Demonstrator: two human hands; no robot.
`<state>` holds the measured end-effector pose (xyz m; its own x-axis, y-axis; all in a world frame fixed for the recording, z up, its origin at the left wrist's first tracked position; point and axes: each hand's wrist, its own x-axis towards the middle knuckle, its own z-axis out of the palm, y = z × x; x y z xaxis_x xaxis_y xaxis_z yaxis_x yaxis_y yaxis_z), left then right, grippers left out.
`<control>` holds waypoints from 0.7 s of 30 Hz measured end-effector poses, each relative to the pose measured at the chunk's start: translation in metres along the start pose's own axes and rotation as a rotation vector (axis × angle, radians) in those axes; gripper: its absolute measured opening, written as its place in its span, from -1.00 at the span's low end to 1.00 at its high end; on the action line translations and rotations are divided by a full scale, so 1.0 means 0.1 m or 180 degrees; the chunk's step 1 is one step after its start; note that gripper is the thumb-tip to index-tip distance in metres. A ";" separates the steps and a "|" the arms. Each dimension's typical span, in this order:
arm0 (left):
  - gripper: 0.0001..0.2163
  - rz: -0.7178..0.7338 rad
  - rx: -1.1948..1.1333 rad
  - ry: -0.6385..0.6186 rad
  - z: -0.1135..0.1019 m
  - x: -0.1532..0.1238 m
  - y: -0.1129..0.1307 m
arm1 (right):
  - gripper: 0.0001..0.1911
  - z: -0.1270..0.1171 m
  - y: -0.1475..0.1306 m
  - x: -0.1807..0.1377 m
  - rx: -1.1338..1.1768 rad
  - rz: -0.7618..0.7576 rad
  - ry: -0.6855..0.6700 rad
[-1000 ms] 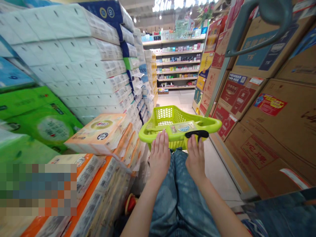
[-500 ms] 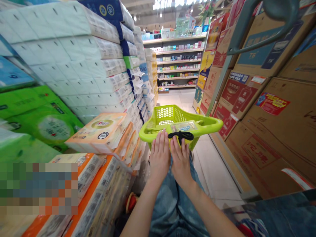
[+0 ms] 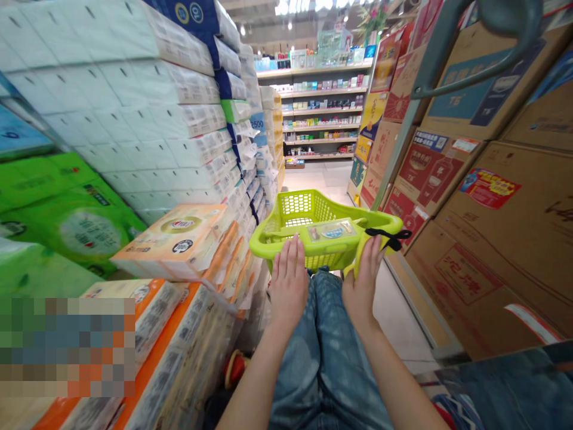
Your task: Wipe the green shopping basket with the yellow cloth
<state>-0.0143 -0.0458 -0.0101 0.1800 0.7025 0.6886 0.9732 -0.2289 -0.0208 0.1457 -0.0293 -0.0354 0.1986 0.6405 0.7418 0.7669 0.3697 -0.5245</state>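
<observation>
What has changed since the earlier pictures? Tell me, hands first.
The right hand went left to beside the left hand, then right along the near rim of the basket, past where it began. The yellow item with its black cord moved with it. Nothing was visibly let go. The left hand and basket stayed about put.

Basket (image 3: 329, 249) ahead, between stacked packs (image 3: 179, 110) left and cartons (image 3: 465, 230) right; shelves (image 3: 322, 111) beyond, at far end.

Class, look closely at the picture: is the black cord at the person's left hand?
No, the black cord is at the right hand, while the left hand is at the green basket's near rim.
</observation>
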 end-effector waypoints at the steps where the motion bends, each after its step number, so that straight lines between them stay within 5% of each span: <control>1: -0.40 -0.0004 -0.0003 0.0005 0.00 0.00 0.00 | -0.06 0.03 -0.11 -0.02 -0.0002 -0.0070 -0.0073; 6: -0.42 0.0000 -0.0016 0.0042 0.01 0.00 -0.02 | -0.14 0.23 -0.41 -0.27 -0.0373 -0.1013 -0.0457; 11: -0.42 0.0042 0.0028 0.0007 -0.01 0.00 -0.02 | -0.15 0.19 -0.08 -0.28 -0.0671 -0.1489 -0.0645; 21: -0.36 0.0031 -0.0058 -0.0070 -0.01 -0.01 -0.02 | -0.12 -0.17 0.31 0.13 -0.0372 -0.0736 -0.0043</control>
<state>-0.0164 -0.0471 -0.0099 0.1928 0.7147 0.6723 0.9687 -0.2480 -0.0141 0.1829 -0.0207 -0.0347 0.0021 0.5573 0.8303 0.8564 0.4277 -0.2892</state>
